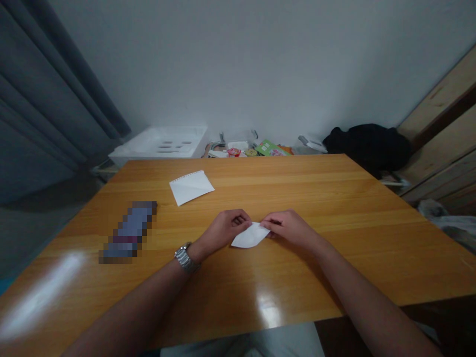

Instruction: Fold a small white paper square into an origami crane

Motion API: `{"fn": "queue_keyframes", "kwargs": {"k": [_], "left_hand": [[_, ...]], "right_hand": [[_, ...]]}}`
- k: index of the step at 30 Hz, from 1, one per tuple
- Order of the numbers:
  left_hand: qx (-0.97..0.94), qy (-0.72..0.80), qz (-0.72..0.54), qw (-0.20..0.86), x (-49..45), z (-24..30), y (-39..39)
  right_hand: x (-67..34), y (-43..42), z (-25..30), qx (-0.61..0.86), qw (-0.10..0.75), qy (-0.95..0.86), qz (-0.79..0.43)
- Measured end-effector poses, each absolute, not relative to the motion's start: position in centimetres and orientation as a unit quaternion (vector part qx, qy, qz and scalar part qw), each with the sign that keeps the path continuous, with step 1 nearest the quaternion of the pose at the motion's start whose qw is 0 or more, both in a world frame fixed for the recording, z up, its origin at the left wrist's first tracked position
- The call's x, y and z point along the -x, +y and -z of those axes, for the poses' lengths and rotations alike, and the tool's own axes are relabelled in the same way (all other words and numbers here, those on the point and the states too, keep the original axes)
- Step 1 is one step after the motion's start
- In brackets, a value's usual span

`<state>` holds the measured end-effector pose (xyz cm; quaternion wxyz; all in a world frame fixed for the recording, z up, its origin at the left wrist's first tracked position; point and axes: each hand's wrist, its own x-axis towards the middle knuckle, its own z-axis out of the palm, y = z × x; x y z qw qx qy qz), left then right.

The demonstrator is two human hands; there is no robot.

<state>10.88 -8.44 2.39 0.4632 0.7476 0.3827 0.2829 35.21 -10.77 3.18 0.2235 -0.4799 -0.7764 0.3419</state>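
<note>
A small piece of white paper (250, 237), folded with a curved lower edge, is held between both hands above the middle of the table. My left hand (227, 229) pinches its upper left part between thumb and fingers; a metal watch circles that wrist. On the other side, my right hand (289, 227) grips the paper's upper right corner, thumb on top. Some fingertips are hidden behind the paper and the hands. Farther back and to the left lies a white sheet (191, 188) with a perforated top edge and a faint crease.
The wooden table (316, 191) fills the foreground. A pixelated flat object (131, 230) lies on its left side. Beyond the far edge are a white foam tray (159, 141), a green booklet (271, 148) and a black bag (366, 146). A grey curtain (48, 84) hangs at the left.
</note>
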Motion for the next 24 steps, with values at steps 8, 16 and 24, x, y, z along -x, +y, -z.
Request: {"fn": "queue_keyframes", "kwargs": {"k": [8,16,24], "left_hand": [[-0.745,0.374,-0.291,0.469,-11.0,-2.4,-8.5],[-0.716,0.406,-0.354,0.444,-11.0,-1.9,-7.7],[-0.618,0.411,-0.394,0.543,-11.6,-1.5,-7.9]], "right_hand": [[-35.2,-10.8,-3.5,0.472,0.232,-0.782,-0.334],[-34.6,-11.0,-2.8,0.48,0.352,-0.667,-0.448],[-33.6,-11.0,-1.8,0.447,0.361,-0.654,-0.493]]}}
